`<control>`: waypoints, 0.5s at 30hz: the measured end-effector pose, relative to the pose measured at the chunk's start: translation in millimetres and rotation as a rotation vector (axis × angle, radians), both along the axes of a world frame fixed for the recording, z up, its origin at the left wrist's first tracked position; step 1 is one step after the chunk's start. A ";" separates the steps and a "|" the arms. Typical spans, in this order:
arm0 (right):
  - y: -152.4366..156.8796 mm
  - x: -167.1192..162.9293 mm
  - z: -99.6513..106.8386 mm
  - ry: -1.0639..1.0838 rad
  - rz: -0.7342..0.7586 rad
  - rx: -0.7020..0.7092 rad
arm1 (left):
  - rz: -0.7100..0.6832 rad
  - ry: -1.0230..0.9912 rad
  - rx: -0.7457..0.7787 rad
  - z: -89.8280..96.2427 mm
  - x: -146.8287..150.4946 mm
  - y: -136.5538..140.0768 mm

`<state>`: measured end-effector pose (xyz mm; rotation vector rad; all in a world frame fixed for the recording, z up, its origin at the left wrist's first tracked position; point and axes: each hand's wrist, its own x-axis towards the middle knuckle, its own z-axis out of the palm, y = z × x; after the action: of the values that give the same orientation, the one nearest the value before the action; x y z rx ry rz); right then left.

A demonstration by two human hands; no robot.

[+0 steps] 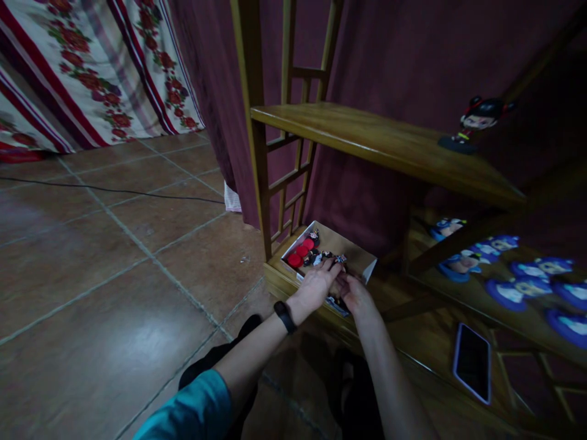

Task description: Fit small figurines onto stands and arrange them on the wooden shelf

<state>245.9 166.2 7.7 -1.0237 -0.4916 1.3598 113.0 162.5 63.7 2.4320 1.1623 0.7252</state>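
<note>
A shallow white cardboard box [365,261] with a tan inside sits on the lower wooden shelf. Red discs [301,250] lie at its left side, with several small dark-and-white figurines [316,256] beside them. My left hand [318,284], below a black wristband, reaches over the box's near side with bent fingers close together. Against its fingertips is my right hand [354,293], its fingers curled inward. Whatever lies between the two hands is mostly hidden by the fingers. A small patterned piece [340,259] shows just beyond the left fingertips.
An upper wooden shelf [348,125] overhangs the box and carries a black-haired figurine [479,119]. Several blue-based figurines [523,290] stand on the right-hand shelf. A phone [472,362] lies near the lower right. A thin cable [137,192] crosses the tiled floor.
</note>
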 end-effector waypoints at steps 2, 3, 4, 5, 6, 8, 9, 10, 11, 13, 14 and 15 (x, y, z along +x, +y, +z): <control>-0.4 -0.7 2.1 0.047 -0.022 -0.046 | 0.021 -0.114 -0.101 -3.9 -0.1 4.0; -0.4 -1.3 3.6 0.063 -0.030 -0.064 | 0.035 -0.181 -0.153 -6.4 0.3 6.7; -0.4 -2.0 5.1 0.067 -0.032 -0.073 | 0.056 -0.252 -0.209 -9.1 1.0 9.6; -0.3 -2.7 6.6 0.063 -0.029 -0.077 | 0.081 -0.324 -0.269 -11.8 2.0 12.7; -0.2 -3.4 8.1 0.055 -0.022 -0.079 | 0.109 -0.400 -0.336 -14.3 3.2 15.7; -0.1 -4.7 10.7 0.029 -0.013 -0.073 | 0.153 -0.557 -0.488 -18.0 5.5 20.8; -0.1 -5.2 11.9 0.013 -0.016 -0.063 | 0.166 -0.637 -0.575 -19.1 6.2 22.7; -0.2 -5.6 13.2 -0.002 -0.025 -0.052 | 0.174 -0.715 -0.668 -19.8 6.7 24.1; -0.4 -6.1 14.5 -0.018 -0.033 -0.037 | 0.179 -0.787 -0.768 -20.1 6.6 25.0; -0.9 -7.0 17.4 -0.053 -0.041 -0.009 | 0.191 -0.898 -0.974 -20.2 5.5 25.5; -1.1 -7.5 18.7 -0.075 -0.039 0.002 | 0.201 -0.939 -1.066 -20.2 4.5 25.4; -1.3 -8.0 19.9 -0.102 -0.036 0.009 | 0.216 -0.977 -1.140 -20.2 3.4 25.2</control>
<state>237.9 164.9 27.6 -1.0936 -0.5518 1.2766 116.4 187.8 43.5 0.8364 0.9627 0.8172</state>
